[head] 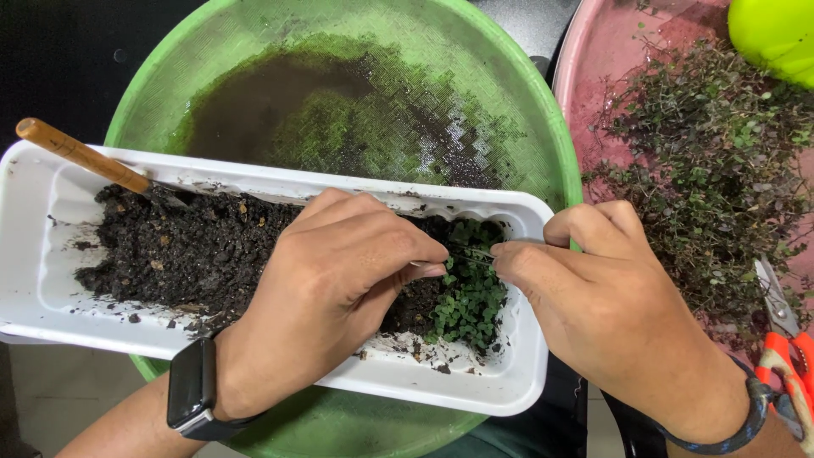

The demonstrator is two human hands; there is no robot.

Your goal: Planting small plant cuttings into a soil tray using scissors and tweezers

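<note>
A white oblong tray [34, 254] holds dark soil [186, 250] and a patch of tiny green-leaved plants [471, 297] at its right end. My left hand [331, 288], with a black watch on the wrist, rests over the soil, its fingertips pinched on thin metal tweezers [471, 252] that point into the plants. My right hand [593, 297], a dark cord bracelet on its wrist, meets it from the right, thumb and forefinger pinched at the tweezers' tip above the plants. What the right hand's fingers hold is too small to see.
A wooden-handled tool [80, 154] lies stuck in the soil at the tray's left end. The tray sits across a green round sieve [500, 59]. A pink basin [593, 51] at right holds a bushy small-leaved plant [721, 161]. Orange-handled scissors [784, 339] lie at far right.
</note>
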